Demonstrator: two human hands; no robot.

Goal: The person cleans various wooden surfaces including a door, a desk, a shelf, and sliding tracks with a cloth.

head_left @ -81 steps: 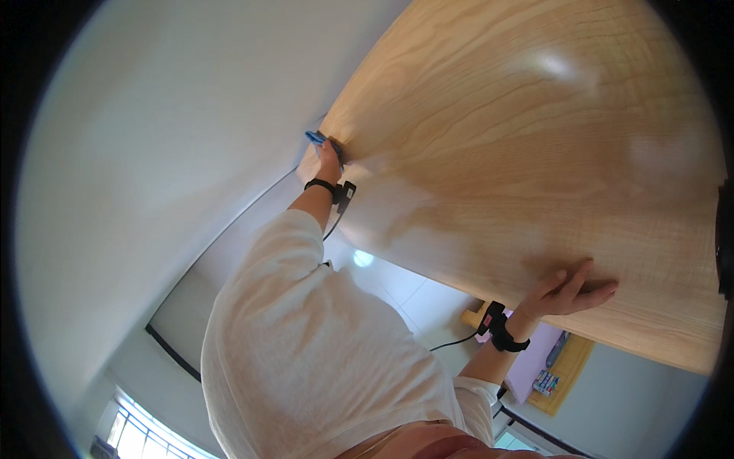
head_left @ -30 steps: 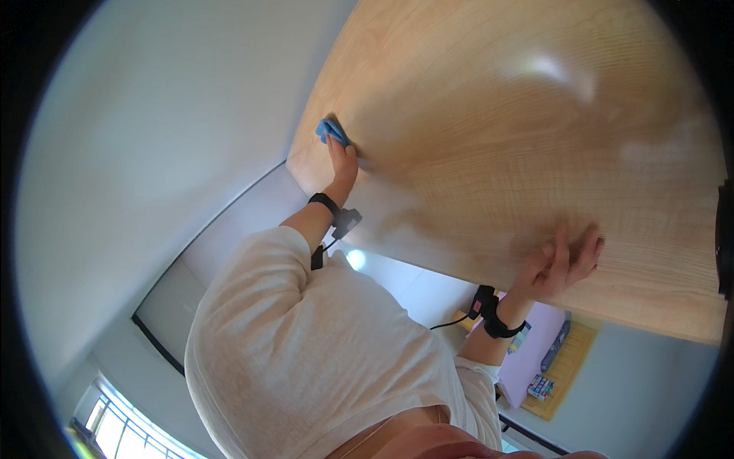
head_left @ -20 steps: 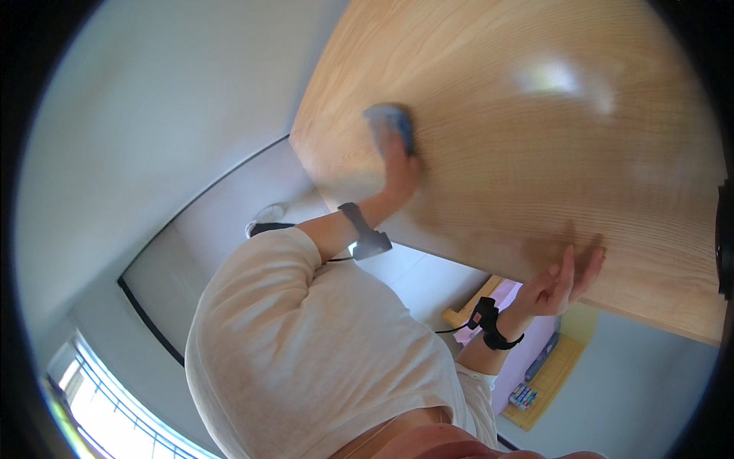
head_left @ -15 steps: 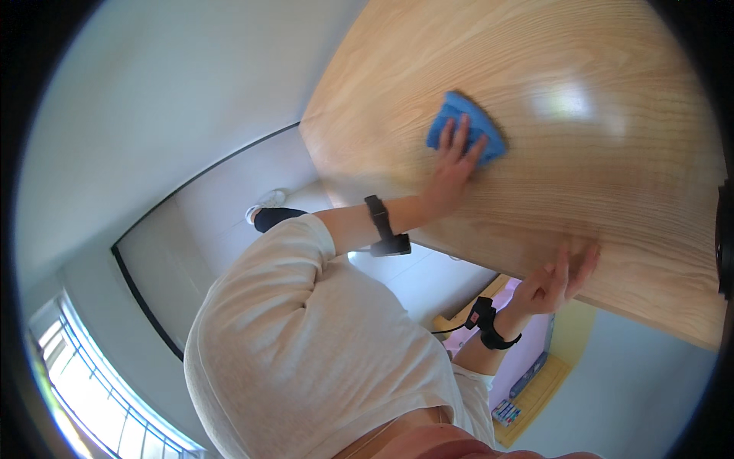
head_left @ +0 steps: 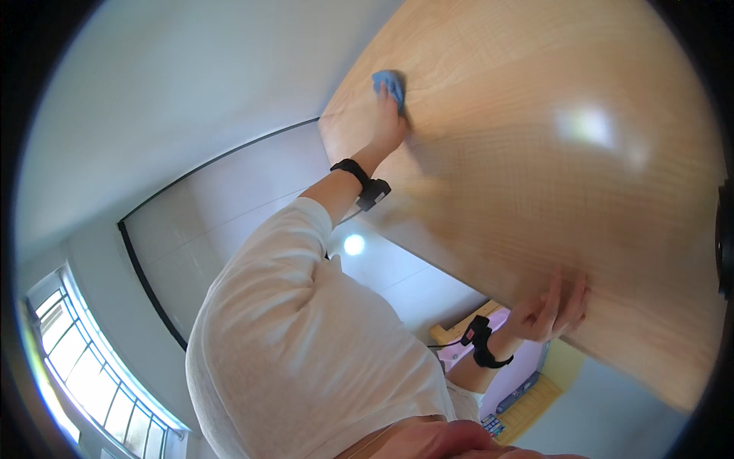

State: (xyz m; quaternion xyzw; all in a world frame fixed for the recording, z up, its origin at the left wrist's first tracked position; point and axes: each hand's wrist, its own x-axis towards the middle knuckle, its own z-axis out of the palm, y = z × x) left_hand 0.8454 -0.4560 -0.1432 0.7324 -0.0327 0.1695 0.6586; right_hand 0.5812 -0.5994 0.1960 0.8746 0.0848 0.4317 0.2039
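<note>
A pale wood-grain tabletop (head_left: 489, 145) fills the upper right of the head view. Toward its far left end, a crumpled blue cloth (head_left: 390, 83) lies against the wood. My left hand (head_left: 388, 126) presses down on this cloth with its arm stretched out, and part of the cloth is hidden under the fingers. At the near edge of the tabletop is my right hand (head_left: 547, 310), its fingers extended and somewhat apart on the surface, slightly blurred, with nothing in them. Each wrist wears a black strap with a small box.
A pale wall (head_left: 199, 84) runs beside the tabletop's left end, above light floor tiles (head_left: 237, 199). A barred window (head_left: 99, 367) is at lower left. Below the near edge, by my right forearm, stand a yellow wooden piece of furniture (head_left: 527, 409) and a pink-purple surface (head_left: 520, 382).
My left hand has slid the blue cloth left and farther away across the tabletop, straightening the arm. My right hand stays by the near edge. The view has shifted slightly.
</note>
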